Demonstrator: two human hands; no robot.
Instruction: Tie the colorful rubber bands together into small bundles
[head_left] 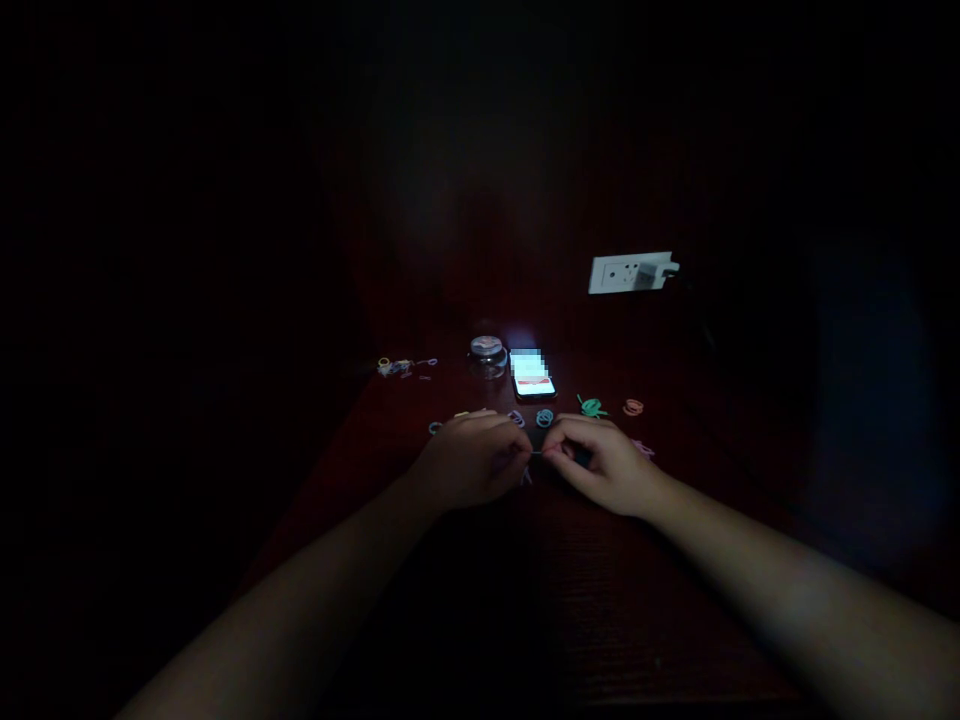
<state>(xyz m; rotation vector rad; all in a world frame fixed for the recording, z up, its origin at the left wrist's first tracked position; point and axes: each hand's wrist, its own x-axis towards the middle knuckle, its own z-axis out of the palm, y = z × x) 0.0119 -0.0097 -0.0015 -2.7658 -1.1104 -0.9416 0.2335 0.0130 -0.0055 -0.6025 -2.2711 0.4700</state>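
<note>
My left hand (pixel 480 455) and my right hand (pixel 600 460) are close together over the dark reddish table, both with pinched fingers. A short, thin pale band (pixel 536 453) stretches between the fingertips, one end in each pinch; its kind is hard to make out. Just beyond the hands lie small bundles of coloured bands: purple bands (pixel 515 419), blue bands (pixel 544 418), green bands (pixel 592 406) and orange bands (pixel 633 407). Pink bands (pixel 643 448) show beside my right hand. My left hand partly covers yellow bands (pixel 462 414).
A lit phone (pixel 533 386) lies behind the bundles, next to a clear lidded jar (pixel 487 360). Mixed loose bands (pixel 397 367) are at the far left. A wall socket (pixel 619 274) with a plug is at the back right. The surroundings are very dark.
</note>
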